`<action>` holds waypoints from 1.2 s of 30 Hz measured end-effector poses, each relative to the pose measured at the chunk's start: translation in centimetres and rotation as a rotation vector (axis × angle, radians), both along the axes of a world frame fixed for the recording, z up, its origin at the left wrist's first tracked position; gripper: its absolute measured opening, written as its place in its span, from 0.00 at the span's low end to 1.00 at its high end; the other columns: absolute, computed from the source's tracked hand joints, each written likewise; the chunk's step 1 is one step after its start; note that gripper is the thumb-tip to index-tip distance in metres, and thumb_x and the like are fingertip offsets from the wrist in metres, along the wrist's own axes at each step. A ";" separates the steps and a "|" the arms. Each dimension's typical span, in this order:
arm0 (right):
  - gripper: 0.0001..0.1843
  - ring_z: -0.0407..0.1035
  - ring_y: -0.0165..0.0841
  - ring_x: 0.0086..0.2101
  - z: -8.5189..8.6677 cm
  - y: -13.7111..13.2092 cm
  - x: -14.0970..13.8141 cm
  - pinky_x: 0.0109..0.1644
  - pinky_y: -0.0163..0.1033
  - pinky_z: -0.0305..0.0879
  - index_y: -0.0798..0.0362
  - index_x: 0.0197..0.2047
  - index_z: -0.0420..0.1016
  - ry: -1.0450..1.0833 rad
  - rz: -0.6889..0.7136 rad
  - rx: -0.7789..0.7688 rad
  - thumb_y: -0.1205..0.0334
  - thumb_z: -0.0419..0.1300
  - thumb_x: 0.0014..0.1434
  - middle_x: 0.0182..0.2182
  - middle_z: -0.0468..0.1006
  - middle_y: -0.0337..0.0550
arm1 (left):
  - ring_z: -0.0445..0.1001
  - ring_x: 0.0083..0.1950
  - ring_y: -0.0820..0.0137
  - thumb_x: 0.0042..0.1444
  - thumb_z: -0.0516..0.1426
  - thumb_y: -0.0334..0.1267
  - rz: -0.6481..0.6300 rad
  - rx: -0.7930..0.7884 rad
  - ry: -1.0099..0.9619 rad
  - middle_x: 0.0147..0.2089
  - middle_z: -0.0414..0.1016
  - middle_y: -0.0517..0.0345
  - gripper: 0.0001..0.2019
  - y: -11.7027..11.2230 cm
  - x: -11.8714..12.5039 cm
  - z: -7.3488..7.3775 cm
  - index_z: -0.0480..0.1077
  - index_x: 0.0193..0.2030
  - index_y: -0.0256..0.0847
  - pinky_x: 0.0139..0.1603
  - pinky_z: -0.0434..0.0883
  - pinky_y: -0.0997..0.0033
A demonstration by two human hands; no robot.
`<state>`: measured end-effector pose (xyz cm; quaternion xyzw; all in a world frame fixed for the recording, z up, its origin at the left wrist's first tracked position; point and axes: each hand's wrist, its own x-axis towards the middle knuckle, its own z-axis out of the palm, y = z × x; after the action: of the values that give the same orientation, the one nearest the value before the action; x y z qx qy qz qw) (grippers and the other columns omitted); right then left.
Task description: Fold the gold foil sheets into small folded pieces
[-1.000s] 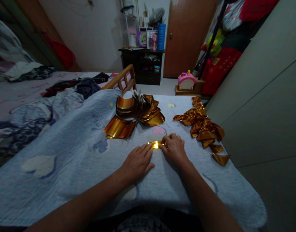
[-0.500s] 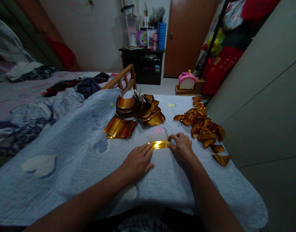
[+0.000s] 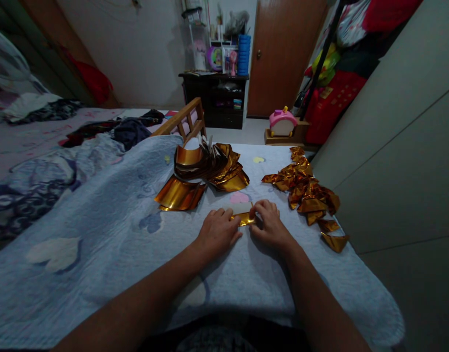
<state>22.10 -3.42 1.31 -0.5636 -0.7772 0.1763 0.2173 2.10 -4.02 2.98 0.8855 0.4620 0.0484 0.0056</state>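
A small sheet of gold foil paper [image 3: 246, 219], partly folded with a pale strip along its far side, lies on the blue quilt before me. My left hand [image 3: 217, 231] covers its left end, fingers curled over and gripping the edge. At the right end my right hand [image 3: 269, 225] pinches the paper between thumb and fingers. Beyond my left hand a fanned stack of gold foil sheets [image 3: 186, 193] rests on the quilt. To the right of my right hand lies a heap of folded gold foil pieces [image 3: 307, 188]. Both palms hide parts of the sheet.
The quilt [image 3: 136, 274] has heart patterns and spreads over the surface. A wooden rail [image 3: 182, 117] stands behind the stack. Clothes [image 3: 131, 133] lie on a bed at left. A pink toy [image 3: 282, 121] sits beyond, and a pale panel [image 3: 400, 146] rises along the right side.
My left hand has moved right and forward, from flat near the paper's corner to curled over its left end. My right hand has shifted slightly left along the sheet.
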 end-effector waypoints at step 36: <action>0.11 0.61 0.38 0.42 -0.7 0.0 -1.9 0.45 0.40 0.52 0.52 0.34 0.69 0.039 0.138 0.166 0.78 0.59 0.50 0.37 0.72 0.43 | 0.69 0.44 0.62 0.64 0.56 0.30 0.015 0.162 -0.324 0.39 0.76 0.53 0.07 2.2 -1.9 -2.6 0.75 0.37 0.41 0.46 0.67 0.63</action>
<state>20.21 -3.41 0.58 -0.4853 -0.8218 0.1368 0.2655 0.17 -1.80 0.42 0.8601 0.4564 0.2278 0.0082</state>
